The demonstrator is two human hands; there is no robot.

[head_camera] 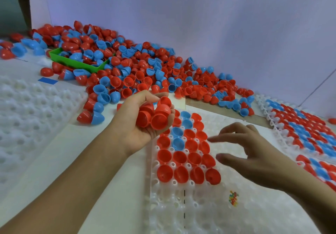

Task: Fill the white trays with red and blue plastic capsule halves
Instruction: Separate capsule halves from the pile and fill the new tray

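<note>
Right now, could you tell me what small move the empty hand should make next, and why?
Probably the right hand, open and empty over the white tray, should take a red half from the left hand, because the sockets beside the filled columns are bare.

Loose capsule halves (138, 66) lie behind the part-filled tray (200, 206); another filled tray (269, 119) lies right.

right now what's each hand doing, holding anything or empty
Left hand: fingers curled round a handful of red plastic capsule halves.
Right hand: open, holding nothing, fingers spread above the white plastic tray.
</note>
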